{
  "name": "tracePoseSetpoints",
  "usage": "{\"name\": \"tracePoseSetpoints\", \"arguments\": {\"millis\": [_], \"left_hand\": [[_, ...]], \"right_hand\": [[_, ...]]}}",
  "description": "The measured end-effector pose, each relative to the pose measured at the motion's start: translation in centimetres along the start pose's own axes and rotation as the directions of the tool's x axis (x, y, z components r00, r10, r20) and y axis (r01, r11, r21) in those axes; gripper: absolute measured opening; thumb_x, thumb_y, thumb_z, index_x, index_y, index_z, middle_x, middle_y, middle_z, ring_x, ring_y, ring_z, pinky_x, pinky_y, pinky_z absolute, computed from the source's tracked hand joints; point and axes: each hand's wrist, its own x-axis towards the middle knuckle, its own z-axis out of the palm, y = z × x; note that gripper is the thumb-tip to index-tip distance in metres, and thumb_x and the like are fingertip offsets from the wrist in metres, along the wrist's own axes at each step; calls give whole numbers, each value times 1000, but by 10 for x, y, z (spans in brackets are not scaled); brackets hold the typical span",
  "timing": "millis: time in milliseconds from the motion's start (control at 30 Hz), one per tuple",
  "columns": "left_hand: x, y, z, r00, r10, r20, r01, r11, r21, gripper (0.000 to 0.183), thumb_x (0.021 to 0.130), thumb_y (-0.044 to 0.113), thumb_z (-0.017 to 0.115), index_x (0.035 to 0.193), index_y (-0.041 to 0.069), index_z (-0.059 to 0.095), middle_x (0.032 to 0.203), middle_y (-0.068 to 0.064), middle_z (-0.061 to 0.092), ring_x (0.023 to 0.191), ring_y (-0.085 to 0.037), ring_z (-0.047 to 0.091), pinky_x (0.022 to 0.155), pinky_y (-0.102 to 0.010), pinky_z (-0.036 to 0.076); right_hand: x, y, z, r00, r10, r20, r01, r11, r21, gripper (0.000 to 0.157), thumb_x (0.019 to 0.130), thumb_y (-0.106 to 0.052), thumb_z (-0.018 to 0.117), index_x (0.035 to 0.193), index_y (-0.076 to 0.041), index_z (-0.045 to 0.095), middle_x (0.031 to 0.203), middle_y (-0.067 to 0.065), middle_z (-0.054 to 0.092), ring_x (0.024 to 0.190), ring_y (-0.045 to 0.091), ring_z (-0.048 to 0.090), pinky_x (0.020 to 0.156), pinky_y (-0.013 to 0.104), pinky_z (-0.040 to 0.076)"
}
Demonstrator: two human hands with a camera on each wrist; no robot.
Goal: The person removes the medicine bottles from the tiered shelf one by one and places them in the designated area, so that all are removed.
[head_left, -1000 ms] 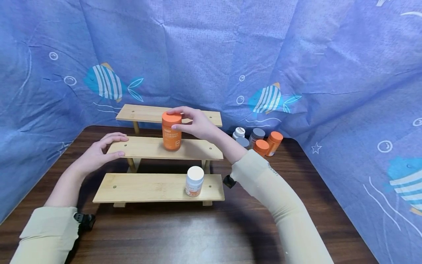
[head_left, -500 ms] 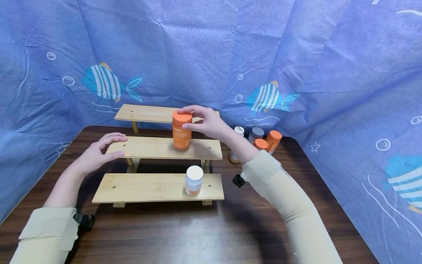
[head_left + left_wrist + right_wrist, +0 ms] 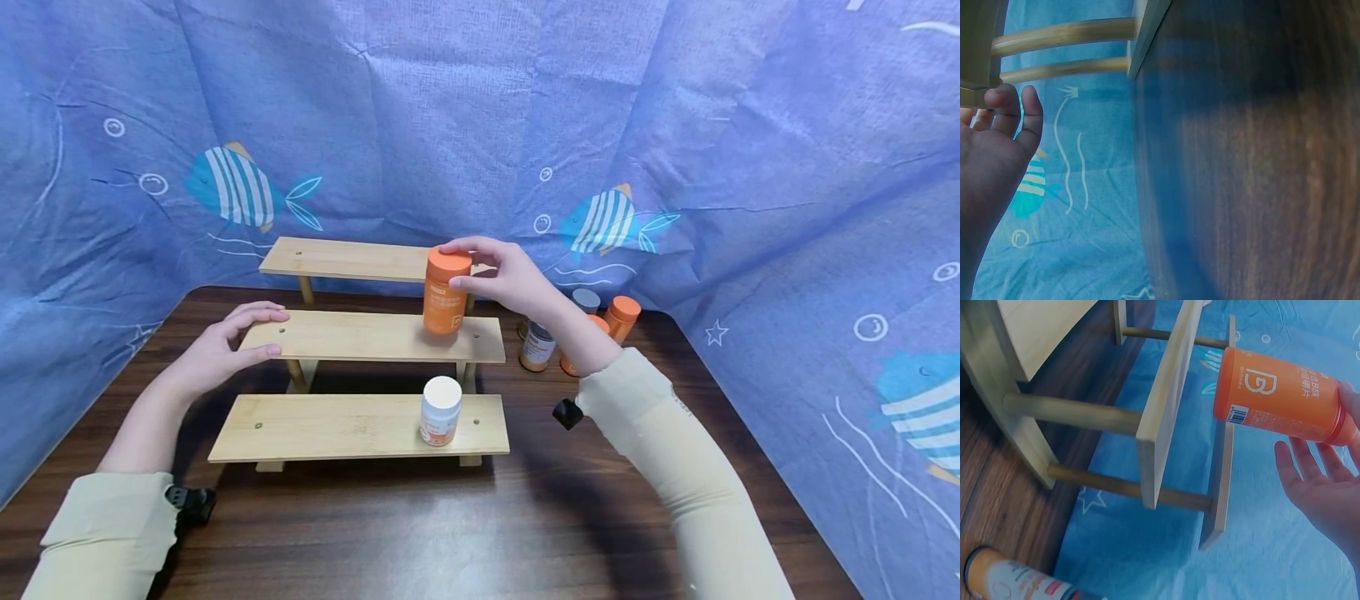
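My right hand [image 3: 510, 283] holds an orange pill bottle [image 3: 444, 300] by its orange lid, thumb in front and fingers over the top. The bottle is upright, close over the right part of the middle board [image 3: 352, 336] of a three-tier wooden shelf rack. In the right wrist view the bottle's printed side [image 3: 1279, 394] and base face the boards. My left hand [image 3: 225, 350] grips the left end of that middle board, thumb at the front edge and fingers toward the back. A white pill bottle [image 3: 440, 417] stands on the right part of the lowest board [image 3: 322, 425].
On the dark wooden table [image 3: 360, 533], right of the rack, stand several bottles, among them an orange one [image 3: 622, 315] and a labelled one [image 3: 537, 350], partly hidden by my right forearm. Behind the top board [image 3: 345, 260] hangs a blue fish-print cloth [image 3: 450, 125].
My right hand has carried the orange pill bottle rightward along the middle board, from near its centre to its right part. The left hand has stayed at the board's left end.
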Motion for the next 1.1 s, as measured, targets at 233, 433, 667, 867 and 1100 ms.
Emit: {"name": "tracePoseSetpoints", "arguments": {"millis": [233, 433, 667, 867, 1100], "left_hand": [[0, -1, -1, 1000, -3, 6, 3, 1000, 2, 44, 86, 6, 67, 128, 8, 54, 136, -2, 41, 123, 4, 29, 88, -7, 24], [0, 1, -1, 1000, 6, 10, -6, 1000, -9, 44, 86, 5, 67, 128, 7, 54, 136, -3, 41, 122, 3, 29, 87, -8, 25], [0, 0, -1, 1000, 13, 0, -13, 1000, -3, 44, 86, 5, 67, 128, 7, 54, 136, -3, 41, 122, 4, 30, 88, -7, 25], [0, -2, -2, 1000, 17, -4, -17, 1000, -6, 44, 85, 4, 67, 128, 7, 54, 135, -2, 41, 122, 4, 30, 88, -6, 26], [0, -2, -1, 1000, 8, 7, -8, 1000, -7, 44, 86, 5, 67, 128, 7, 54, 136, -3, 41, 122, 4, 30, 87, -6, 26]], "right_hand": [[-10, 5, -12, 1000, 20, -9, -20, 1000, 7, 42, 85, -21, 72, 125, -18, 60, 127, -1, 58, 107, 13, 60, 92, 38, 46], [-25, -11, -21, 998, 59, -6, -59, 997, -42, 43, 87, -16, 69, 128, -12, 58, 132, 4, 55, 118, 17, 55, 98, 40, 42], [-38, -17, -34, 995, 98, -31, -99, 994, -46, 43, 89, -13, 66, 130, -7, 55, 134, 8, 53, 120, 21, 53, 96, 37, 45], [-44, 5, -49, 989, 130, -75, -131, 991, -7, 45, 86, -20, 70, 130, -16, 57, 134, 0, 53, 119, 17, 54, 94, 37, 47], [-59, 10, -66, 983, 127, -134, -128, 992, -1, 45, 86, -24, 71, 128, -16, 58, 131, 1, 56, 116, 18, 56, 92, 35, 48]]}}
